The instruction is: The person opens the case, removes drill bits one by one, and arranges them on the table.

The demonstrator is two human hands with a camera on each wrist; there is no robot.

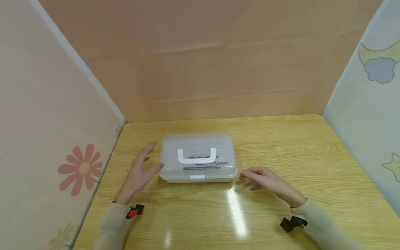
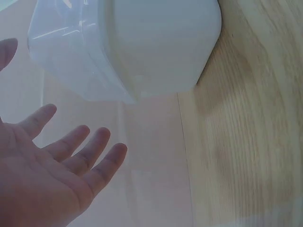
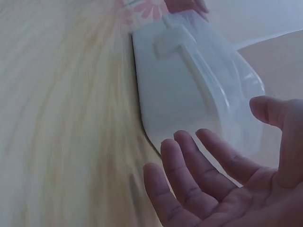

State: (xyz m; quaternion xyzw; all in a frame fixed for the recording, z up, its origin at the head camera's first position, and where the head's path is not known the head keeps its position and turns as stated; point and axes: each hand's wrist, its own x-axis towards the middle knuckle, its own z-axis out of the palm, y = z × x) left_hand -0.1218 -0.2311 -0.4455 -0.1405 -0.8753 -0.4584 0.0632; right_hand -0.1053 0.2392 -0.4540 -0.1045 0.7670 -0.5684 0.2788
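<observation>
A white plastic storage box (image 1: 197,139) with a see-through lid stands on the wooden table. On top is a white carrying handle (image 1: 197,160), and a white latch (image 1: 197,177) sits at the front. Several dark thin rods (image 1: 201,168) show through the lid. My left hand (image 1: 140,173) is beside the box's left end, fingers spread and thumb near the side. Off the front right corner is my right hand (image 1: 264,182), its fingers loosely bent. Both palms face the box (image 2: 156,47) in the wrist views, and neither hand holds anything.
The wooden table (image 1: 281,146) meets an orange-brown back wall (image 1: 203,69). To the left stands a pale panel with a pink flower (image 1: 83,168); the right panel carries a cloud (image 1: 379,70) and a star. Light glares off the tabletop in front of the box.
</observation>
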